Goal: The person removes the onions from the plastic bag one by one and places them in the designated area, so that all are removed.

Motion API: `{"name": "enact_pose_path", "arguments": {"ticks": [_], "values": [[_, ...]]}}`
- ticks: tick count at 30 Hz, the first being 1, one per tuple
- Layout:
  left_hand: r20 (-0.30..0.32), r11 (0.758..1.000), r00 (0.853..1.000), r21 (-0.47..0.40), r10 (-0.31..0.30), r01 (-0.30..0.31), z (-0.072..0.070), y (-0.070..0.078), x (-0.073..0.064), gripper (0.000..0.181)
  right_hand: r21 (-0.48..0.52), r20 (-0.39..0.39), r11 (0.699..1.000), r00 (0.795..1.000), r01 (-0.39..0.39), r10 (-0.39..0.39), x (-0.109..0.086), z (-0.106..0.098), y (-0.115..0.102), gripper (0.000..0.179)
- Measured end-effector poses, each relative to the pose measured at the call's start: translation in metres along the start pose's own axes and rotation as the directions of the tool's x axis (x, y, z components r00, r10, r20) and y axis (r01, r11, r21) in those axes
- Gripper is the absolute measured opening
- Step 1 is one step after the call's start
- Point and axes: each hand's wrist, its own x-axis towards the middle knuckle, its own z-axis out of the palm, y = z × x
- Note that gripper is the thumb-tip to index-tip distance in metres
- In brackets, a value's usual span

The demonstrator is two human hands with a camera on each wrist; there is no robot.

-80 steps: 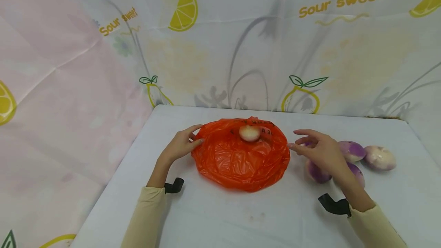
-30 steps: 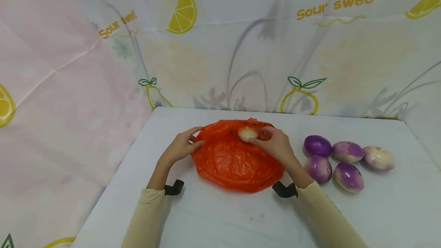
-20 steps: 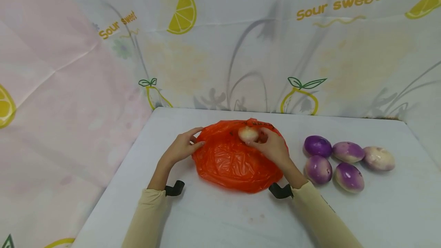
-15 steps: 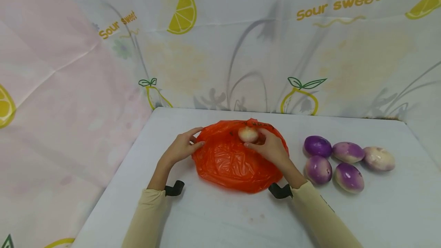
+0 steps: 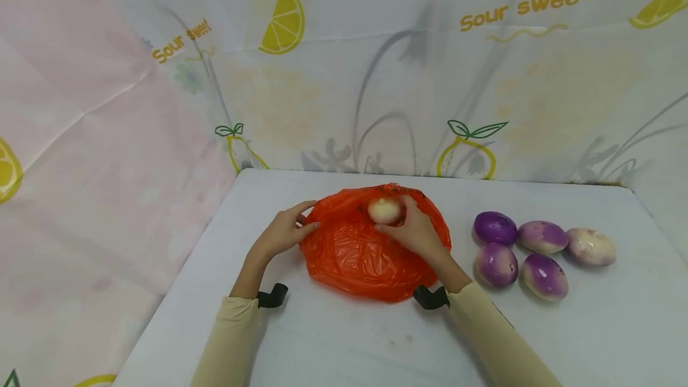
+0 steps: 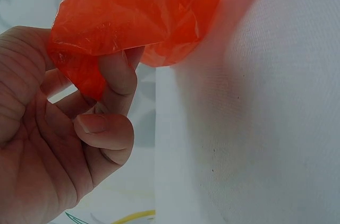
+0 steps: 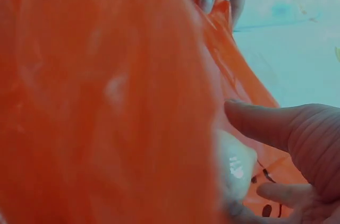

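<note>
An orange-red plastic bag lies on the white table with its mouth toward the camera. At its left edge, my left hand pinches the thin film between thumb and fingers; the left wrist view shows the bag's edge held there. A pale turnip with a small pointed tip sits inside the bag, near the back. My right hand reaches into the bag, thumb and fingers spread around it. In the right wrist view, the thumb stands apart from the turnip, while a fingertip touches its lower side.
Several purple-and-white turnips lie grouped on the table to the right of the bag, the palest one farthest right. Behind the table hangs a patterned cloth; another cloth side covers the left.
My right hand has come from above the right-hand turnips into the bag. Its thumb has since slid off the turnip's front, toward the lower left. My left hand keeps its hold.
</note>
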Motion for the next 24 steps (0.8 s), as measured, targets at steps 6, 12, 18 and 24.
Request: {"name": "enact_pose_path", "arguments": {"ticks": [6,12,18,24], "values": [[-0.002,1.0,1.0,0.004,-0.008,0.008,0.0,0.0,0.0,0.053,0.008,0.053,1.0,0.998,-0.026,0.026,0.005,0.002,0.0,0.08],[-0.002,1.0,1.0,0.006,0.002,-0.002,0.001,-0.001,0.001,0.053,0.102,-0.016,0.993,0.998,-0.056,0.058,0.009,0.007,0.0,0.071],[-0.005,1.0,1.0,0.01,0.011,-0.011,0.002,-0.003,0.001,0.053,0.146,-0.079,0.986,0.993,-0.077,0.09,0.011,0.012,0.0,0.065],[0.001,1.0,1.0,0.008,-0.004,0.004,0.001,-0.002,0.001,0.053,0.173,-0.095,0.982,0.991,-0.081,0.099,0.011,0.015,0.0,0.069]]}}
